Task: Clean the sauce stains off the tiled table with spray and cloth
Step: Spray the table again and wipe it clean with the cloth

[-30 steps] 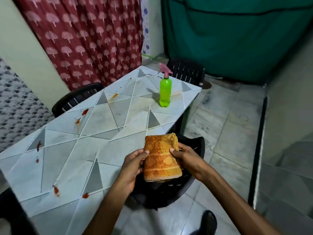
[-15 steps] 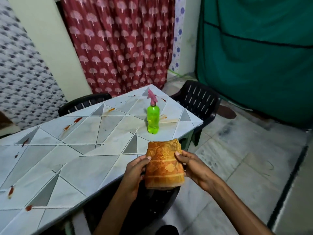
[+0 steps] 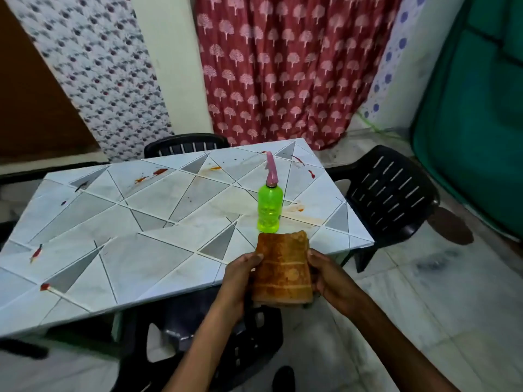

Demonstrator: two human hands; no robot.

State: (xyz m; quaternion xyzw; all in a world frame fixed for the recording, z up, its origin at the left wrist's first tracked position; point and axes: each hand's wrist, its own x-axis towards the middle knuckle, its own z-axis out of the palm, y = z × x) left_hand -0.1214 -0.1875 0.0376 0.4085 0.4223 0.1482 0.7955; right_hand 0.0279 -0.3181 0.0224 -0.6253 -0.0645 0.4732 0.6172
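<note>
Just beyond the gripped cloth (image 3: 283,270), the green spray bottle (image 3: 269,206) stands upright.

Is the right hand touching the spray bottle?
Apart. The head view shows the right hand gripping the cloth by its edge, with tiled table visible between it and the spray bottle standing farther back.

a folded orange cloth (image 3: 283,274) hangs at the tiled table's (image 3: 158,250) near edge. a green spray bottle (image 3: 269,210) stands upright just beyond. red sauce stains (image 3: 158,172) dot the top.
</note>
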